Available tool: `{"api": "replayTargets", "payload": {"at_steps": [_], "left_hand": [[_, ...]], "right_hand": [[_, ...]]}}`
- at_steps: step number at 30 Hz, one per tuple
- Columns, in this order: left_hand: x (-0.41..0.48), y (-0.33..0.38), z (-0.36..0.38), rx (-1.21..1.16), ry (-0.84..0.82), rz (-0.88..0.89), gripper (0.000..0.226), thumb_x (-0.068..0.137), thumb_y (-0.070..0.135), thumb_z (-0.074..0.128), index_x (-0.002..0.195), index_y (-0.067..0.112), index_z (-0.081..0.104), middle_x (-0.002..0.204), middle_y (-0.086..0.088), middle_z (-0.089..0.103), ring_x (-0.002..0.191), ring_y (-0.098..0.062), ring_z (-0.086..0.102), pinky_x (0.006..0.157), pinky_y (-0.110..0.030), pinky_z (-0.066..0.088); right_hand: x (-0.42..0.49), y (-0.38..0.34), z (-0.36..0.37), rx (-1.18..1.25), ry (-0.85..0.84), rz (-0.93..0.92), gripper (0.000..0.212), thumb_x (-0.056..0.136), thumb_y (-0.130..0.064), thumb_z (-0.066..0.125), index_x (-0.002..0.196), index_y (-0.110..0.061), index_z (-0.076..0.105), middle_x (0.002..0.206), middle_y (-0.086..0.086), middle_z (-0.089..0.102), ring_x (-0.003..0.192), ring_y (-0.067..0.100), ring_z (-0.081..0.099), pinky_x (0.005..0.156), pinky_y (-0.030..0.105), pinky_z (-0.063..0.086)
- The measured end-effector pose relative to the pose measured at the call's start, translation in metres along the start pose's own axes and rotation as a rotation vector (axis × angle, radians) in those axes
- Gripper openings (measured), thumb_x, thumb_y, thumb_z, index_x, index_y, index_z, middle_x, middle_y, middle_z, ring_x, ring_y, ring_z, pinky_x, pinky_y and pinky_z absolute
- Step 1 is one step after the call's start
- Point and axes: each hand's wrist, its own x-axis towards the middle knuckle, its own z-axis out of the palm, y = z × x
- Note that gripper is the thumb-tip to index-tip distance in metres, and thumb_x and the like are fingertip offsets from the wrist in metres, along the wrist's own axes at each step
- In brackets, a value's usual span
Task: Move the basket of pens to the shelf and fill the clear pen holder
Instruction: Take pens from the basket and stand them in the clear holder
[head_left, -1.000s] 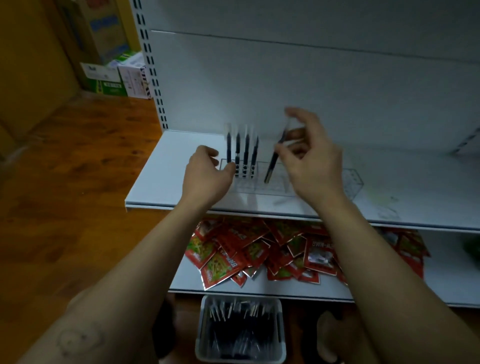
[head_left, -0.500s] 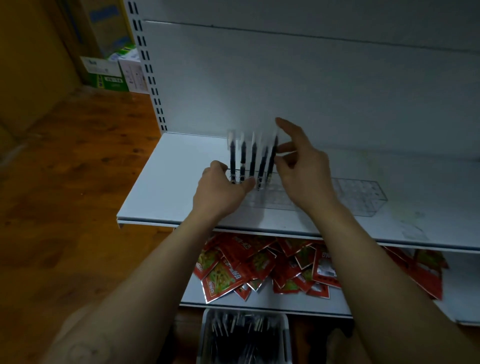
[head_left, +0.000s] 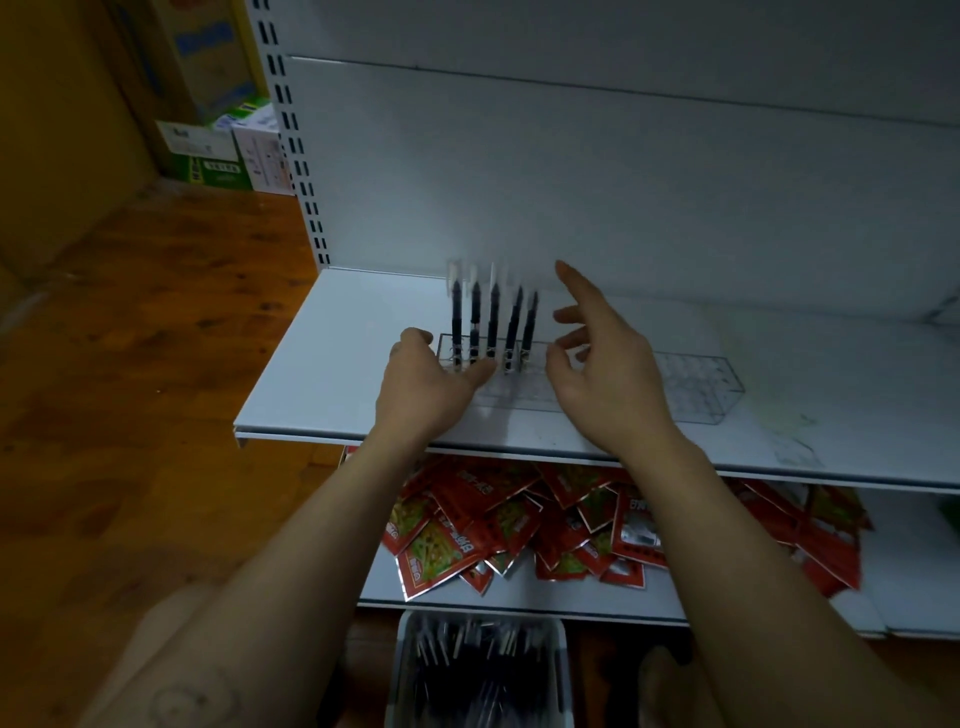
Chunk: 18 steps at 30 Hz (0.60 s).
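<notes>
**5 pens in holder, L hand on it, R hand free**

Five pens (head_left: 493, 322) stand upright in a row at the left end of the clear pen holder (head_left: 691, 389). Dark barrels; the pale tops are blurred. The two rightmost lean slightly to the right. The rest of the holder, to the right, shows only bare cells.

Holder sits lengthwise on the upper white shelf (head_left: 332, 364), approx. mid-depth and well back from the front edge.

Left hand (head_left: 431, 387): grasps the holder's left end. Thumb (head_left: 480, 368) lies against the front wall just below the pens, and the fingers curl round the left corner. No pen in this hand.

Right hand (head_left: 608, 379): released, fingers spread and relaxed, nothing in it. It hangs over the holder's middle, just right of the pen row. Nearest fingertip is close to the rightmost pen but apart from it.

Basket (head_left: 565, 670): white, full of loose pens. It sits low at the bottom of the view, in front of and below the lower shelf (head_left: 893, 582), between the two forearms and well apart from both hands.

Misc.: red packets (head_left: 467, 525) are heaped on the lower shelf. Cartons (head_left: 218, 150) sit at back left on the wooden floor (head_left: 156, 364).
</notes>
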Motion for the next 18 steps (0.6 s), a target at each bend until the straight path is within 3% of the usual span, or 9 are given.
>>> {"api": "replayTargets", "payload": {"at_steps": [3,6,12,18], "left_hand": [[-0.016,-0.003,-0.008,0.014,0.034,-0.009,0.089,0.075,0.052,0.075,0.142,0.010,0.033,0.142,-0.009,0.044,0.123,-0.026,0.049,0.097,-0.040,0.047],[-0.043,-0.010,-0.016,0.049,0.069,0.010,0.078,0.077,0.049,0.075,0.136,0.014,0.038,0.133,-0.006,0.050,0.113,-0.023,0.055,0.090,-0.040,0.051],[-0.092,-0.032,-0.001,0.217,-0.087,0.107,0.027,0.080,0.040,0.072,0.097,0.026,0.057,0.086,0.008,0.064,0.085,-0.016,0.064,0.075,-0.033,0.053],[-0.127,-0.090,0.033,0.424,-0.317,0.062,0.019,0.082,0.039,0.069,0.090,0.024,0.060,0.093,0.002,0.067,0.090,-0.019,0.062,0.073,-0.031,0.050]], "right_hand": [[-0.015,-0.014,-0.002,0.011,0.014,0.074,0.038,0.092,-0.019,0.056,0.129,-0.025,0.050,0.108,-0.009,0.059,0.085,0.006,0.057,0.081,0.030,0.050],[-0.038,-0.024,-0.003,-0.073,-0.102,0.079,0.019,0.093,-0.025,0.055,0.111,-0.023,0.059,0.093,-0.011,0.060,0.082,0.010,0.059,0.075,0.030,0.051],[-0.076,-0.017,0.009,-0.234,-0.380,0.159,0.019,0.089,-0.036,0.059,0.103,-0.025,0.064,0.094,-0.006,0.068,0.090,0.018,0.060,0.078,0.033,0.050],[-0.125,0.020,0.037,-0.303,-0.789,0.235,0.011,0.089,-0.034,0.060,0.086,-0.025,0.065,0.091,0.001,0.069,0.082,0.020,0.063,0.078,0.037,0.055]]}}
